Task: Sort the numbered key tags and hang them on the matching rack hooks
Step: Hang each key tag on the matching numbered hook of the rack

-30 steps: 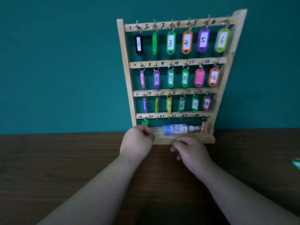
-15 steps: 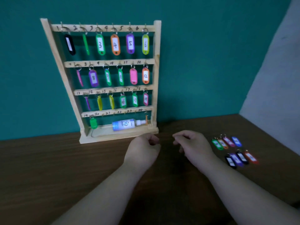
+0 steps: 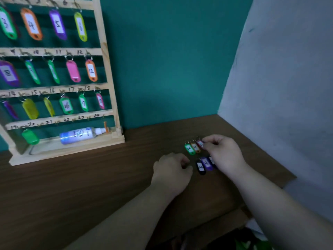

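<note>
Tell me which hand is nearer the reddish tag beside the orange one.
Right. The right hand pinches the reddish tag with its fingertips; the left hand sits curled, below-left, apart from it.

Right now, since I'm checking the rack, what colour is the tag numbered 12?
Orange; the tag numbered 12 shows clearly in the head view.

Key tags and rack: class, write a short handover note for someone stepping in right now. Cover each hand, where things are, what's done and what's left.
Left hand: fingers curled, holding nothing, beside the loose tags.
Right hand: pinches the pink tag.
Loose on the table: green tag 20, orange tag, black tag, purple tag.
Rack: the visible upper rows are filled. A hung green tag is under 19, and hooks 20 to 23 are bare.
Left to do: hang the matching loose tags there.
</note>
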